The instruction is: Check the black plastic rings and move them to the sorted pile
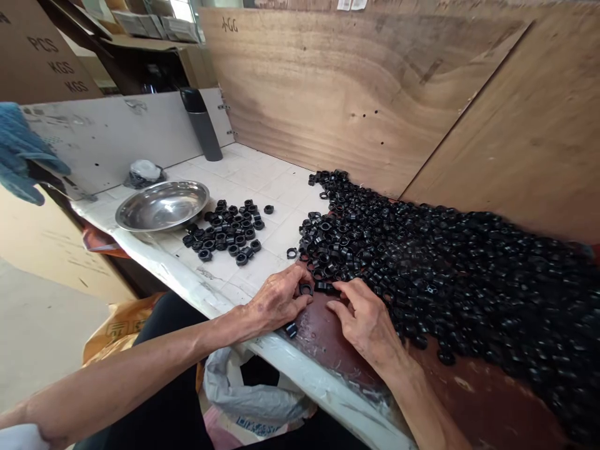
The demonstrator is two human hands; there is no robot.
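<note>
My left hand [281,297] is closed on a small black plastic ring [306,289], pinched between thumb and fingers near the front edge of a big heap. Just to the right, my right hand [368,319] has its thumb and index finger apart, with the index fingertip at another black ring [324,287] lying on the reddish-brown board [323,328]. Below my left hand a single black ring [291,330] lies close to the table edge. The large heap of black rings [398,250] spreads to the right.
A smaller group of black rings [229,230] lies on the white table beside a steel bowl [164,206]. A dark bottle [202,128] stands behind, before a wooden panel [356,94]. Under the table edge is an open white sack [262,400]. A blue cloth [23,150] hangs at left.
</note>
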